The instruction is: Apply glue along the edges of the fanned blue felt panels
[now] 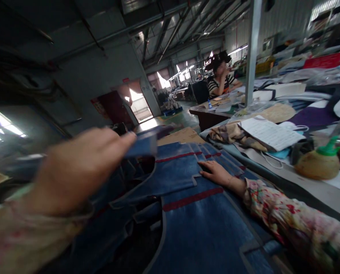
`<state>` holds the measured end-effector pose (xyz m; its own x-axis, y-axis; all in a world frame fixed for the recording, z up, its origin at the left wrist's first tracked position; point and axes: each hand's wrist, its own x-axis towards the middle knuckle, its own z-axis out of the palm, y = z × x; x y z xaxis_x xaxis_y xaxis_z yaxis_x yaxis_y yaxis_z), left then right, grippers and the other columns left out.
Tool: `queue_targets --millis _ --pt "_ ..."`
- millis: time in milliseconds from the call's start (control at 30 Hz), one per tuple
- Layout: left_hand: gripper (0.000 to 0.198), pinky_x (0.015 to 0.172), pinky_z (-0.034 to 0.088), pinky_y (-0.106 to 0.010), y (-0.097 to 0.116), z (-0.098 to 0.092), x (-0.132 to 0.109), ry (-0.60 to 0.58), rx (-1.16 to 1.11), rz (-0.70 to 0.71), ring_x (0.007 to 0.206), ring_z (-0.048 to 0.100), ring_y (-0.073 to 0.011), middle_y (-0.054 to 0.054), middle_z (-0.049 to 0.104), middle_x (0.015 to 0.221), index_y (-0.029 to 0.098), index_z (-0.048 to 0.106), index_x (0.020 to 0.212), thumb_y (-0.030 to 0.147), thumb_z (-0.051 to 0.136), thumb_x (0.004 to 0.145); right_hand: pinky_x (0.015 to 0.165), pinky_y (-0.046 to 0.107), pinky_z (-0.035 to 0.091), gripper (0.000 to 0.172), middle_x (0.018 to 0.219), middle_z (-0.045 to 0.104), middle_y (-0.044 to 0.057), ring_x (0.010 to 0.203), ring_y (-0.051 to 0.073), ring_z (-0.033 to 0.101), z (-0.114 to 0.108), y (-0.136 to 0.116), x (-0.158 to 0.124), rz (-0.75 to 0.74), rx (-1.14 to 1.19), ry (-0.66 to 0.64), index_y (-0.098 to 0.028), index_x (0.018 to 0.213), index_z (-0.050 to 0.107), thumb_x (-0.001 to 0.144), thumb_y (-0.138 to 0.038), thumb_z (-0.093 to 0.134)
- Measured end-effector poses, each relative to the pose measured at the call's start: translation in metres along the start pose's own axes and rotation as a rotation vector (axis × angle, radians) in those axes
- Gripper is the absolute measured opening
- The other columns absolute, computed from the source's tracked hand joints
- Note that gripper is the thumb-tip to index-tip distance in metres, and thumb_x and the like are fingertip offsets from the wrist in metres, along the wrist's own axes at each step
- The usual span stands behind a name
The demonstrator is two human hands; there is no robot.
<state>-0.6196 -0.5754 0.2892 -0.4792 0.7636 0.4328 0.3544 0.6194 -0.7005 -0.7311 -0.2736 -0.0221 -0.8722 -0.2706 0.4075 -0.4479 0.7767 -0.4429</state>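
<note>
My left hand (75, 171), blurred by motion, is raised at the left with its fingers closed on the edge of a blue cut piece (142, 144) with a pale border. Stretched forward, my right hand (215, 173) rests on the layered blue cut pieces (198, 232), fingers extended and thumb apart. These pieces look like leather or coated cloth, with grey edges and dark red strips (192, 198) across them. They overlap in steps away from me. Dark gaps show between them below my left hand.
Right of the pieces, a cluttered table holds a written paper sheet (271, 133), a patterned cloth (238, 136) and a bottle with a green top (320, 161). A metal post (253, 53) rises there. Farther back, a person (221, 78) sits at a table. A doorway (141, 104) stands beyond.
</note>
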Motion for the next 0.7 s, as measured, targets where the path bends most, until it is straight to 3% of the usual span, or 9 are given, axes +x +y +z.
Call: queue_targets --millis 67,133,233,300,533,600,700 --pt "0.043 0.063 0.043 -0.025 0.065 0.013 -0.022 -0.189 -0.114 0.267 0.081 0.051 -0.016 -0.003 0.055 0.095 0.022 0.044 0.124 0.007 0.033 0.086 0.091 0.038 0.04 0.052 0.114 0.059 0.012 0.104 0.025 0.053 0.0 0.0 0.0 0.001 -0.005 0.002 -0.014 0.128 0.049 0.086 -0.044 0.045" --pt "0.038 0.055 0.043 -0.025 0.12 0.03 -0.041 -0.387 -0.271 0.399 0.075 0.053 -0.0165 -0.003 0.058 0.091 0.02 0.048 0.118 0.007 0.042 0.083 0.09 0.038 0.04 0.052 0.113 0.06 0.012 0.103 0.025 0.053 0.0 0.0 0.0 0.005 -0.007 0.002 -0.014 0.128 0.049 0.086 -0.044 0.045" --pt "0.032 0.049 0.043 -0.025 0.164 0.047 -0.058 -0.578 -0.445 0.485 0.072 0.056 -0.0169 -0.004 0.06 0.088 0.016 0.05 0.114 0.013 0.049 0.082 0.091 0.038 0.04 0.05 0.113 0.06 0.012 0.104 0.025 0.052 -0.001 -0.001 -0.001 0.003 -0.002 0.003 -0.015 0.127 0.05 0.086 -0.043 0.045" --pt "0.032 0.048 0.043 -0.026 0.17 0.052 -0.063 -0.57 -0.491 0.506 0.072 0.056 -0.0169 -0.004 0.06 0.088 0.016 0.048 0.115 0.015 0.049 0.083 0.092 0.038 0.039 0.05 0.114 0.059 0.012 0.105 0.025 0.052 -0.001 -0.001 -0.001 0.002 0.002 0.007 -0.015 0.127 0.05 0.086 -0.042 0.045" --pt "0.026 0.042 0.035 -0.027 0.168 0.056 -0.082 -0.287 -0.571 0.599 0.063 0.055 -0.0154 -0.002 0.06 0.073 0.016 0.049 0.114 0.018 0.04 0.089 0.091 0.039 0.04 0.051 0.114 0.06 0.012 0.104 0.025 0.053 0.0 0.0 -0.001 0.013 0.021 0.001 -0.016 0.128 0.05 0.086 -0.044 0.045" --pt "0.025 0.041 0.036 -0.027 0.171 0.06 -0.089 -0.306 -0.614 0.593 0.063 0.055 -0.0157 -0.001 0.06 0.072 0.017 0.05 0.112 0.019 0.041 0.089 0.091 0.039 0.04 0.051 0.115 0.06 0.012 0.104 0.025 0.053 0.0 0.0 -0.001 0.011 0.025 0.004 -0.017 0.128 0.05 0.085 -0.044 0.045" --pt "0.027 0.048 0.044 -0.024 0.17 0.062 -0.096 -0.473 -0.742 0.538 0.068 0.058 -0.015 0.0 0.063 0.081 0.023 0.051 0.114 0.025 0.045 0.088 0.092 0.039 0.04 0.05 0.114 0.06 0.011 0.105 0.025 0.053 -0.001 0.0 -0.001 0.009 0.02 0.007 -0.017 0.127 0.05 0.085 -0.044 0.046"
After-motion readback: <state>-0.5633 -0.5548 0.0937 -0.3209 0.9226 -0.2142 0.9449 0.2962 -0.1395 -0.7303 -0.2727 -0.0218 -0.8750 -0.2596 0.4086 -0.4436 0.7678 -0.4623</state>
